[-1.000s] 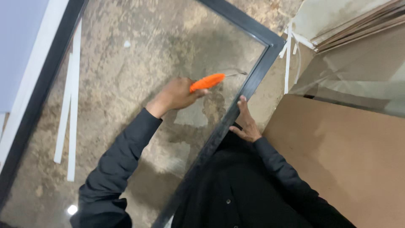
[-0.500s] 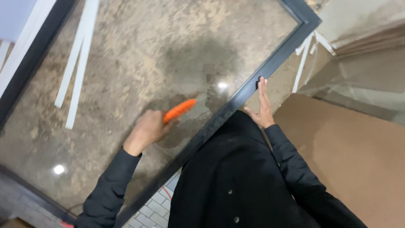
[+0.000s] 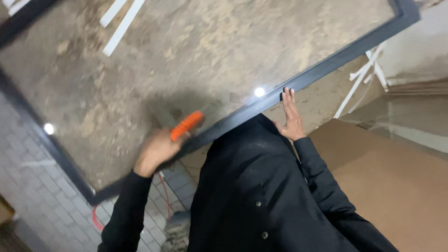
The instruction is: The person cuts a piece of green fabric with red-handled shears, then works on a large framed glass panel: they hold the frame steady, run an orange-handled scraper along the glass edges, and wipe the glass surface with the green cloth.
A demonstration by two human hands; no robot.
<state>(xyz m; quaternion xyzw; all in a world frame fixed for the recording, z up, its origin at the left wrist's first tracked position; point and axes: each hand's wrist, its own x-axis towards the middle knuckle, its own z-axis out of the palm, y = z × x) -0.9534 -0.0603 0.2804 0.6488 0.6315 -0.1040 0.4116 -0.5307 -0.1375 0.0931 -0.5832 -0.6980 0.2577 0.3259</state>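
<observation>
The left hand (image 3: 156, 151) grips an orange tool (image 3: 186, 125) over the pane (image 3: 196, 60) near its black frame (image 3: 326, 67), where the right hand (image 3: 291, 116) presses flat, fingers together.

A framed glass panel (image 3: 224, 60) lay before me. My left hand (image 3: 156, 150), gripping a utility knife (image 3: 186, 125), sat at its near edge; my right hand (image 3: 291, 116) pressed the frame further right. Cardboard sheets (image 3: 392, 177) lay to my right.

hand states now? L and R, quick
Left hand: closed around the orange-handled tool.
Right hand: open, flat, fingers on the black frame edge; holding nothing.
</observation>
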